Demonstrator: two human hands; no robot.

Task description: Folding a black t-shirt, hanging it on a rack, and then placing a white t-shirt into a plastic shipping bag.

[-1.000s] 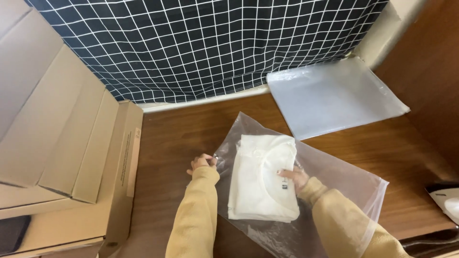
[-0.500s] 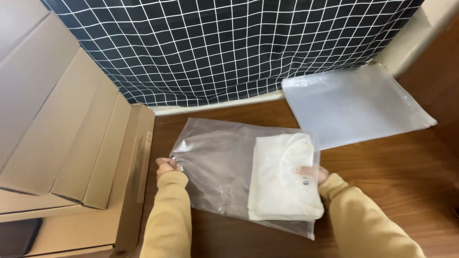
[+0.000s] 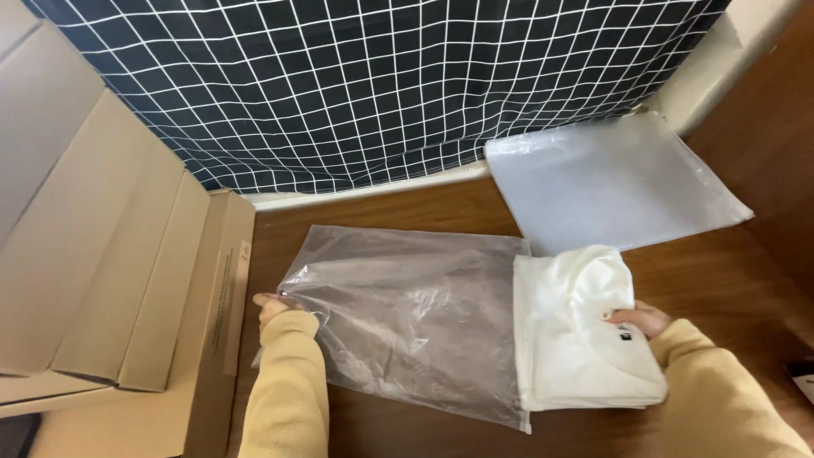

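A clear plastic bag (image 3: 407, 318) lies flat on the brown wooden table (image 3: 729, 271). My left hand (image 3: 275, 307) pinches its left end. A folded white garment (image 3: 577, 339) with a small dark label lies at the bag's right edge, almost wholly outside it; only its left border meets the bag's mouth. My right hand (image 3: 640, 319) grips the garment's right side, fingers over the top fold. Both arms wear pale yellow sleeves.
A stack of frosted plastic bags (image 3: 610, 174) lies at the back right. A dark cloth with a white grid (image 3: 381, 85) hangs along the back. Flat cardboard boxes (image 3: 127, 280) lean at the left. A small dark object (image 3: 801, 373) shows at the right edge.
The white garment, inside the bag half a second ago, now sits to the right of it. The bag lies stretched flat toward my left hand.
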